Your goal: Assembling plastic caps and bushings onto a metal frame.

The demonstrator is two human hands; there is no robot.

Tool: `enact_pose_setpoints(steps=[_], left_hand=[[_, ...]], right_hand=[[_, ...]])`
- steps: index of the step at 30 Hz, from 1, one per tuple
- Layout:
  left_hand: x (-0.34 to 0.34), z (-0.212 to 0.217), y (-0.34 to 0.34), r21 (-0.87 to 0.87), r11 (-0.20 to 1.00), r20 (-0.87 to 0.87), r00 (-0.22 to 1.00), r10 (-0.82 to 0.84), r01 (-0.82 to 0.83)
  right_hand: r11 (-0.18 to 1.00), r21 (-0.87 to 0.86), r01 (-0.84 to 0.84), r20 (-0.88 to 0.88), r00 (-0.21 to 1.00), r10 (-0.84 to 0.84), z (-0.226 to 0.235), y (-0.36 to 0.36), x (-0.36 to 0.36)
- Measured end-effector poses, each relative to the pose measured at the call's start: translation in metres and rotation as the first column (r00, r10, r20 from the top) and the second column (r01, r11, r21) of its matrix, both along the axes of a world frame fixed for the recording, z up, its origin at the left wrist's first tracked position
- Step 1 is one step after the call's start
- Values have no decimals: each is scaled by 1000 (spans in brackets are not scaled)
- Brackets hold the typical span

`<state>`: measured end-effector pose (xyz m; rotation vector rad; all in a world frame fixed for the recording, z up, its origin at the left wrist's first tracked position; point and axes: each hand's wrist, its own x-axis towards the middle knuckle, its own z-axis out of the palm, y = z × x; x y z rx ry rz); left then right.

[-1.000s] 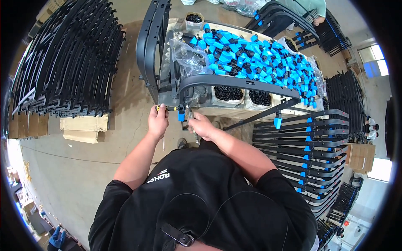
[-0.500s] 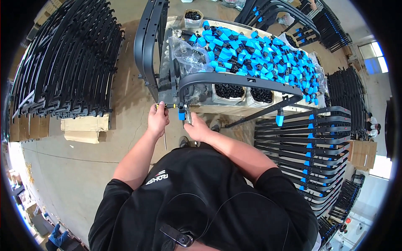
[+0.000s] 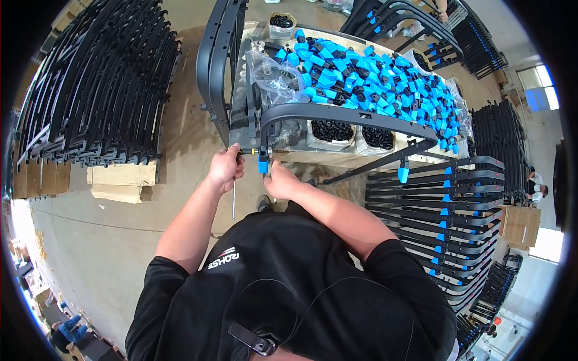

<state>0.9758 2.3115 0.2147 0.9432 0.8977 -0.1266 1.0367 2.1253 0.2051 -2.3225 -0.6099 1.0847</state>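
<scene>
My left hand (image 3: 225,167) is closed around a T-handled tool with a thin metal shaft (image 3: 234,201) pointing down and a yellow end (image 3: 254,151) beside the frame. Fingers curled, my right hand (image 3: 281,180) is close against the other side of the same frame end; a shiny metal tool in it is mostly hidden. Between my hands sits a blue end cap (image 3: 263,164) on the leg of a black curved metal frame (image 3: 349,112). A second blue cap (image 3: 403,172) is on the frame's other leg, to the right.
A workbench (image 3: 289,157) holds a heap of blue and black caps (image 3: 373,78), plastic film (image 3: 274,78) and boxes of small black parts (image 3: 332,131). Black frames are stacked at left (image 3: 96,90) and right (image 3: 433,216). More frames (image 3: 212,66) stand at the bench's left end.
My left hand has shifted slightly left and the shaft has swung a little. My right hand has turned, so its metal tool shows less. The view has moved slightly.
</scene>
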Motion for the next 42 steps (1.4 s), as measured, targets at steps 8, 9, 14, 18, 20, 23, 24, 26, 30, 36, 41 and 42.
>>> enact_pose_setpoints(steps=[8, 9, 14, 18, 20, 23, 24, 26, 30, 36, 41, 42], left_hand=[[-2, -31, -26, 255, 954, 117, 984, 130, -157], [-2, -30, -26, 255, 954, 118, 985, 129, -156], [5, 2, -5, 69, 997, -57, 998, -38, 42], [10, -2, 5, -9, 995, -68, 993, -99, 98], [10, 10, -5, -70, 997, -146, 989, 9, -20], [20, 8, 18, -323, 945, -178, 984, -2, -57], [19, 7, 21, -381, 922, -196, 981, -8, -69], [24, 1, 24, -421, 904, -208, 978, -10, -80], [22, -3, 23, -384, 921, -220, 975, -18, -69], [15, 5, 8, -149, 988, -192, 981, 18, -47], [22, 2, 0, -73, 997, -208, 978, -16, 1], [22, 1, -7, 43, 999, -193, 981, -19, 28]], right_hand=[[1000, -24, -16, -1, 1000, 16, 1, 0, 2], [999, -30, -12, -3, 1000, 12, 0, 0, 2], [999, -34, -17, -9, 1000, 17, -2, -2, 2], [1000, 9, -20, -23, 1000, 21, 6, -1, 3], [999, -7, -31, -56, 998, 30, 6, -4, 3], [999, 10, -49, 21, 999, 49, -10, -5, 3], [998, 13, -68, 34, 997, 67, -15, -7, 1], [996, 19, -83, 52, 995, 82, -32, -7, 4], [997, 74, -16, 67, 998, 12, -37, -1, -4], [969, 199, 145, -142, 983, -118, -18, -3, -8], [873, 245, 422, -505, 824, -257, -60, -9, -21], [907, 267, 326, -287, 925, -249, -66, -10, -23]])
